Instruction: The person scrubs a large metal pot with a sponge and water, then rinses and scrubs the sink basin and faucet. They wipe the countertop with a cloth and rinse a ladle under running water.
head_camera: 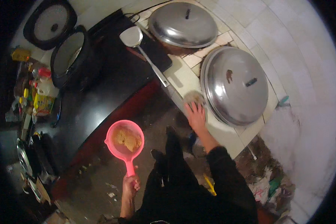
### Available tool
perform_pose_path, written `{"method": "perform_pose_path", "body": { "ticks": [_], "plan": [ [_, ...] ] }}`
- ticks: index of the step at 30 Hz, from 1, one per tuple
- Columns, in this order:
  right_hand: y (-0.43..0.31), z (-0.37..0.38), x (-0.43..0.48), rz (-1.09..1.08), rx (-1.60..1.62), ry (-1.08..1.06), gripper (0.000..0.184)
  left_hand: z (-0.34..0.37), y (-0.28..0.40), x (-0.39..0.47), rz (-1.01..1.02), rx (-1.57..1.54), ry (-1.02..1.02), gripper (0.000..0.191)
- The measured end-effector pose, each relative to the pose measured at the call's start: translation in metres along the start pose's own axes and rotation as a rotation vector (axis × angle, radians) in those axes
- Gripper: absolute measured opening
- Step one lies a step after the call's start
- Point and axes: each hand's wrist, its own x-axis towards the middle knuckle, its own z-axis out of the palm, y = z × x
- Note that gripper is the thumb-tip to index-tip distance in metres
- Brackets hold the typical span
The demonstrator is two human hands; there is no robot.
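Note:
My left hand (131,184) grips the handle of a pink plastic ladle (124,139), held over the floor with a yellowish-brown substance inside. On the tiled stove's edge, my right hand (196,116) has its spread fingers on a small round, pale brownish object (194,98) that I cannot identify; whether it is gripped cannot be told. Just right of that hand lies a large domed metal lid (236,86) with a dark handle. A second metal lid (183,25) sits farther back. The metal wok spatula (145,53) rests across the black counter's corner, its handle reaching towards the tiles.
A black counter (100,92) runs along the left, bearing an open black cooker (69,56). Bottles and a yellow container (44,103) crowd its far left side. Rubbish (268,184) lies on the floor at lower right, below the stove's tiled edge. A pale wall (302,56) stands beyond the stove.

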Motion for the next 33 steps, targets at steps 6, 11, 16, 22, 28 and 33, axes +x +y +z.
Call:
{"method": "perform_pose_path", "body": {
  "ticks": [6,11,16,22,28,33],
  "plan": [
    [-0.03,0.004,0.17,-0.316,0.116,0.179,0.067,0.021,0.005,0.01,0.027,-0.119,0.074,0.048],
    [-0.031,-0.001,0.148,-0.509,-0.084,-0.134,0.043,0.032,0.009,0.029,0.031,-0.24,0.05,0.048],
    [-0.031,0.029,0.136,-0.78,-0.369,-0.187,0.023,0.035,-0.001,0.036,0.077,-0.328,0.071,0.048],
    [-0.036,0.116,0.144,-0.894,-0.757,-0.559,0.032,0.026,-0.025,0.031,0.079,-0.486,0.127,0.048],
    [0.042,0.123,-0.079,-1.077,-0.955,-0.935,0.045,-0.005,-0.056,0.038,0.032,-0.442,0.092,0.048],
    [0.068,0.087,-0.141,-1.112,-0.841,-0.856,0.038,-0.033,-0.083,0.037,-0.061,-0.438,0.129,0.049]
  ]
}}
